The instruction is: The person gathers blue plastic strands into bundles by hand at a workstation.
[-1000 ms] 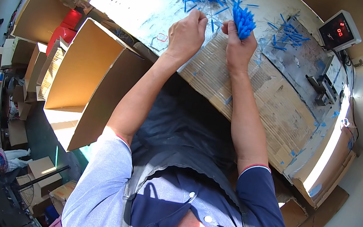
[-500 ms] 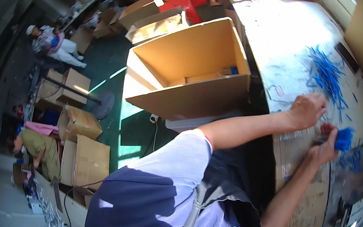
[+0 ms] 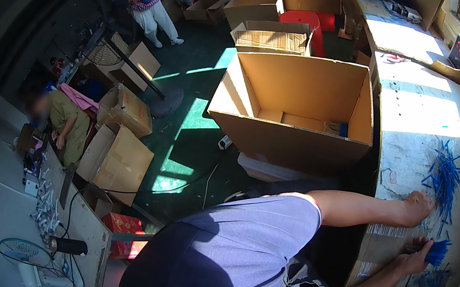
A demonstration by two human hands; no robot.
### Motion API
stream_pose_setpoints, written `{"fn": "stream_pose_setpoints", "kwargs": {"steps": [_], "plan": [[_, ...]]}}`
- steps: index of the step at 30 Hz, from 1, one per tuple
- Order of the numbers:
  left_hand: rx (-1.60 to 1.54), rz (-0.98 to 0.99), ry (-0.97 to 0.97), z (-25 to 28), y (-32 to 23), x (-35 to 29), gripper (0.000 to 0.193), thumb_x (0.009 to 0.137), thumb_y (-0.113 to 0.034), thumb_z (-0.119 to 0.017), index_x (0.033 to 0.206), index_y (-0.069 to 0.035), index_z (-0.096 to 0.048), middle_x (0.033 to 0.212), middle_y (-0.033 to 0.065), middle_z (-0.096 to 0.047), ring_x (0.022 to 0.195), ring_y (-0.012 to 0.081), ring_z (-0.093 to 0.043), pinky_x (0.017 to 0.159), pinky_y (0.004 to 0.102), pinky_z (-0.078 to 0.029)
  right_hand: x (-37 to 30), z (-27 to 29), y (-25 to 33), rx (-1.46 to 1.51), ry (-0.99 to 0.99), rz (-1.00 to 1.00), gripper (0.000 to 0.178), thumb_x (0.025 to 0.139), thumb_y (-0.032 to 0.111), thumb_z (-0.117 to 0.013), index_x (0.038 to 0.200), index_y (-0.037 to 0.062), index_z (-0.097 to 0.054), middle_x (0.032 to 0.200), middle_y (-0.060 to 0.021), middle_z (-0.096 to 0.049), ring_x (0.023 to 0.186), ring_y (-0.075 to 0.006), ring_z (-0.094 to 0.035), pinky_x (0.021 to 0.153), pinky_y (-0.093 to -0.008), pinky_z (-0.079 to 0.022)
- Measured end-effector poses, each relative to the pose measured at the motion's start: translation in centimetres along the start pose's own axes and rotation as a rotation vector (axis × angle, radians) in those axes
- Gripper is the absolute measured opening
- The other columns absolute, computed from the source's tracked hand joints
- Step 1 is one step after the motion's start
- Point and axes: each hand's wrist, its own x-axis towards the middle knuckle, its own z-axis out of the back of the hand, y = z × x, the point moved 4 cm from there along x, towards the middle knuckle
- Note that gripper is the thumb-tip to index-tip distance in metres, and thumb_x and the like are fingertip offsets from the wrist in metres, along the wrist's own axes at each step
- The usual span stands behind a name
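Head view: blue bundle (image 3: 438,252) within the right hand (image 3: 414,261).

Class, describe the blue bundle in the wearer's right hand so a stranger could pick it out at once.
Find the long worktable at the picture's right, then the right hand over its lower part. The blue bundle juts from that hand, gathered together, unlike the loose blue pile spread farther up.

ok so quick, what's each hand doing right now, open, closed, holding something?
Left hand: looks curled, by the blue pile; can't tell if it grips anything.
Right hand: closed, holding a blue bundle.
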Motion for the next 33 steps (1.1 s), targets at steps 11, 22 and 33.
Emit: {"fn": "stream_pose_setpoints", "kwargs": {"steps": [11, 22, 33], "plan": [[0.06, 0.044, -0.032, -1.2, 1.3, 0.6, 0.018, 0.081, -0.012, -0.066, 0.096, -0.002, -0.07, 0.1, 0.018, -0.068, 0.094, 0.0312, -0.066, 0.074, 0.0426, -0.055, -1.3, -1.3, 0.6, -0.054, 0.0, 0.017, 0.018, 0.1, 0.011, -0.068, 0.112, -0.0021, -0.071, 0.092, -0.0071, -0.072, 0.072, -0.0149, -0.065, 0.067, -0.0288, -0.056], [0.074, -0.039, -0.139, 2.3, 2.1, -1.7, 0.015, 0.081, -0.01, -0.063, 0.092, -0.002, -0.069, 0.097, 0.016, -0.066, 0.088, 0.0305, -0.066, 0.068, 0.0393, -0.056, -1.4, -1.0, 0.8, -0.05, 0.018, 0.039, 0.017, 0.099, 0.01, -0.069, 0.109, -0.0031, -0.071, 0.09, -0.009, -0.072, 0.071, -0.0165, -0.066, 0.064, -0.0295, -0.056], [-0.046, -0.064, -0.028, 6.8, 4.9, -3.8, 0.01, 0.093, -0.008, -0.061, 0.1, -0.007, -0.068, 0.095, 0.0157, -0.066, 0.085, 0.0378, -0.069, 0.072, 0.0492, -0.056, -3.7, -3.8, 2.4, 0.039, -0.031, 0.06, 0.009, 0.095, 0.008, -0.069, 0.096, -0.0019, -0.069, 0.077, -0.0087, -0.07, 0.058, -0.0162, -0.063, 0.055, -0.0304, -0.053]]}}
